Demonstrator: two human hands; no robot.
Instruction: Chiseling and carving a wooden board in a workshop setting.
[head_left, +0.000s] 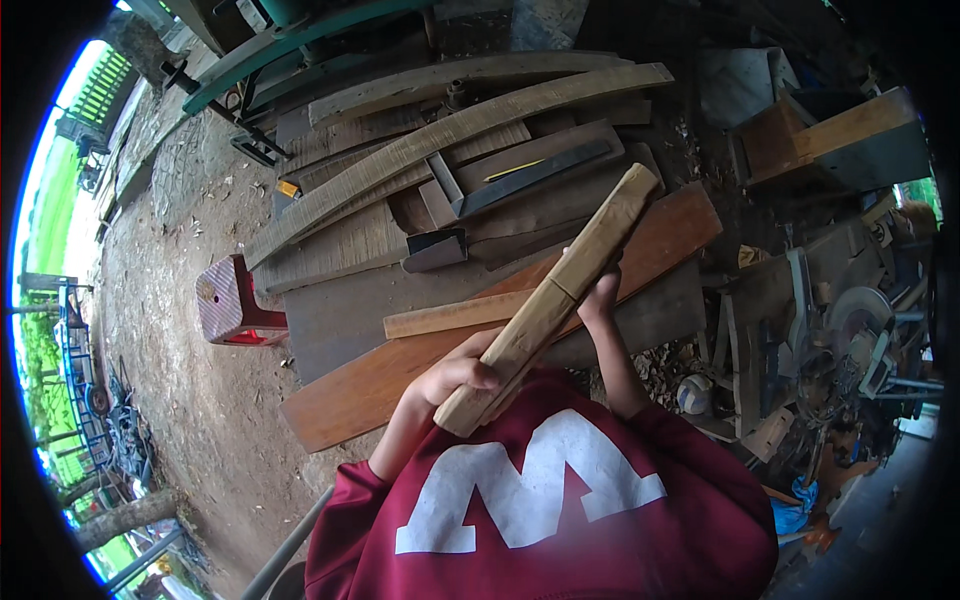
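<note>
1. The person holds a long, squared pale wooden bar (555,300) up in front of the chest, tilted so that its far end points up and away over the pile of boards (450,190).

2. Left hand (455,375): its grip is closed round the bar near the lower, near end, fingers wrapped over the top face. Only a short stub of the bar sticks out below the hand.

3. Right hand (600,295): it sits on the far side of the bar about mid-length, mostly hidden behind the wood. A few fingertips show at the edge, so it seems to clasp or steady the bar, but I cannot tell how tightly.

4. Handling, as a judgement: the bar looks like solid sawn timber, stiff and not fragile, moderately heavy for its length. The faces look rough-sawn and dry, so slipping is unlikely, though splinters and sharp corners are a fair concern.

5. Where to take hold: two hands spread apart along the bar, as now, suit it. One hand at the end alone would leave the long far part levering downward.

6. Relative to the bar: a wide reddish plank (400,370) lies beneath it, a red stool (230,300) stands well to its left, and machine parts and clutter (850,340) lie to its right.
</note>
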